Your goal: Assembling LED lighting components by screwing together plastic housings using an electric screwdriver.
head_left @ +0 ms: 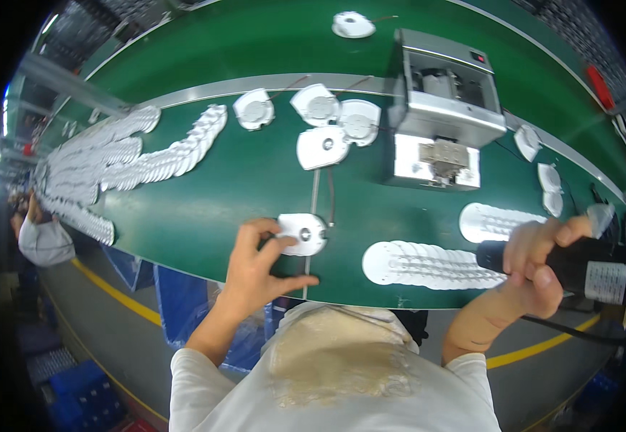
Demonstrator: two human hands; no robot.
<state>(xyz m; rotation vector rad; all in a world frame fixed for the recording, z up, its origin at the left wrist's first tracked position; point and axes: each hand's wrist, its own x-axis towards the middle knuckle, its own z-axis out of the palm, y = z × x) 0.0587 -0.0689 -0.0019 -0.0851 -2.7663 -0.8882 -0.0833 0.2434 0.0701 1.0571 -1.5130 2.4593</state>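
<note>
On the green table, my left hand (255, 270) has its fingertips on the left end of a white rounded housing (312, 242) with a dark central hole. Its thumb is stretched out, apart from the housing, on the table's near side. My right hand (536, 263) is wrapped round a black electric screwdriver (579, 261) with a white label, raised over the right side of the table. The tool's thick black nose points left, toward the housing but well away from it. A thin lead lies on the table just beyond the housing.
Stacked white plates (428, 265) lie in overlapping rows near right, with another row (496, 222) behind. A grey metal machine (446, 108) stands at the back. Several white housings (320, 104) sit left of it. Long plate rows (161, 162) cover the left, where another person (45, 241) is.
</note>
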